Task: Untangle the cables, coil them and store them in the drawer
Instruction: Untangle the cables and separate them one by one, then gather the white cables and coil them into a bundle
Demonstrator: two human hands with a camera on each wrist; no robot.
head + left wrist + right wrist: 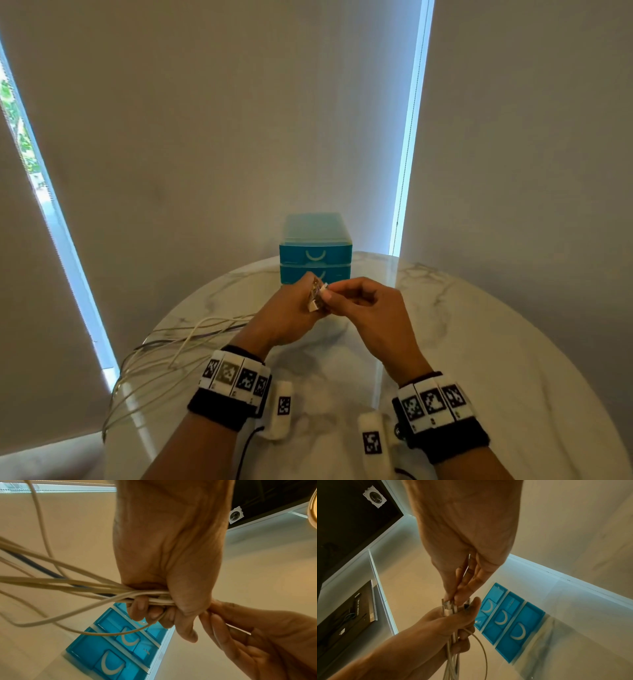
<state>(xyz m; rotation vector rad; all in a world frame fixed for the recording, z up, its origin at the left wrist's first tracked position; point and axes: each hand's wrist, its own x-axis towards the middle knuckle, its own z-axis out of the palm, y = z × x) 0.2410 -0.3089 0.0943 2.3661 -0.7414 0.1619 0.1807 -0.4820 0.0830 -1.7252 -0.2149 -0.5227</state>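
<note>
Above the round white marble table point(479, 342), both hands meeting over a bundle of thin cream-white cables point(72, 588).

Clenched round the gathered cable ends — left hand point(291, 315), fingers curled tight, connector plugs point(448, 605) sticking up out of the fist. Pinching at those plugs from the other side — right hand point(366, 308), thumb and fingertips closed on them. Trailing out of the grip to the left, loose loops sagging over the table edge, one dark strand among them. Just beyond the grip, translucent blue plastic drawer unit point(315, 250), drawers shut.
</note>
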